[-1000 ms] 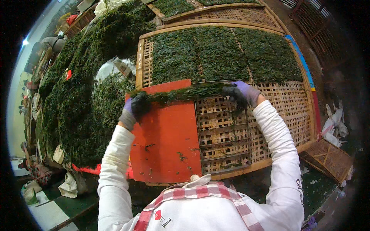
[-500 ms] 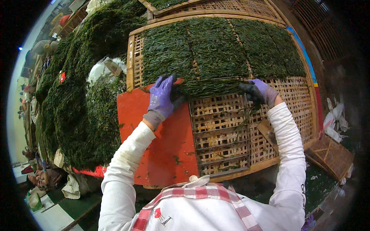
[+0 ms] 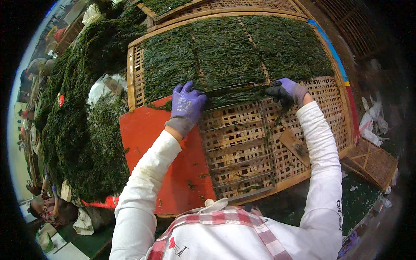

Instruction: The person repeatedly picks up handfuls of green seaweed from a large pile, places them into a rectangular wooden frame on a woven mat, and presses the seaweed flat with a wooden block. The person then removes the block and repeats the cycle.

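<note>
My left hand [image 3: 187, 105], in a purple glove, rests at the far edge of a red board [image 3: 167, 158]. Its fingers are stretched out and slightly apart, at the left end of a narrow strip of dark green seaweed [image 3: 234, 96]. At that strip's other end, my right hand [image 3: 287, 93] has its dark-coated fingers curled on the seaweed; loose strands hang below it. The strip lies along the far part of a thin metal frame with crossbars [image 3: 236, 150], on a woven bamboo rack [image 3: 323, 104]. My left fingertips partly hide the strip's end.
Seaweed sheets [image 3: 225, 52] cover the rack's far half. A small wooden block [image 3: 295, 146] lies on the weave near my right forearm. To the left rises a big seaweed heap [image 3: 65, 130]. White bags [image 3: 372, 119] lie at right; people work at the far left.
The view has shifted, so the rack appears further left. My left hand has moved slightly right relative to the board, its fingers now more spread. The right hand stays at the strip's end.
</note>
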### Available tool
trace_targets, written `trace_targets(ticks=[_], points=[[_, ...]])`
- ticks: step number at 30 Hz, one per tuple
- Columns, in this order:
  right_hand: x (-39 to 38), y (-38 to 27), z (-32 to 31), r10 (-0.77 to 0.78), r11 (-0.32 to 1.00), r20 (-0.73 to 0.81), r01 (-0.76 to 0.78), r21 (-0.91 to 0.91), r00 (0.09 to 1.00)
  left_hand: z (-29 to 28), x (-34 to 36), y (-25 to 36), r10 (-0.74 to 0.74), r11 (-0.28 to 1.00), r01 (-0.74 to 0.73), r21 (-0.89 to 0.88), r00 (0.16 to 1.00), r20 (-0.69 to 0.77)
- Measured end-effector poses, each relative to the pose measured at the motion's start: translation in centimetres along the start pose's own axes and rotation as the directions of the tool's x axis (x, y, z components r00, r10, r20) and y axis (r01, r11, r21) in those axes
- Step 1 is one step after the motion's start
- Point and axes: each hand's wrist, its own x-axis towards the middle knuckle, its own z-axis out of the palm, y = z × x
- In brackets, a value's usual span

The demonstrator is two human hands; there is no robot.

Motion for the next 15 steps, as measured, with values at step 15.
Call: trace_targets(ticks=[15], points=[[-3.7,-7.4,13.5,-0.542,0.572,-0.313,0.071,-0.817,0.78,-1.8,-3.1,-5.5,-0.087,0.917,-0.058,-0.395,0.937,-0.339]])
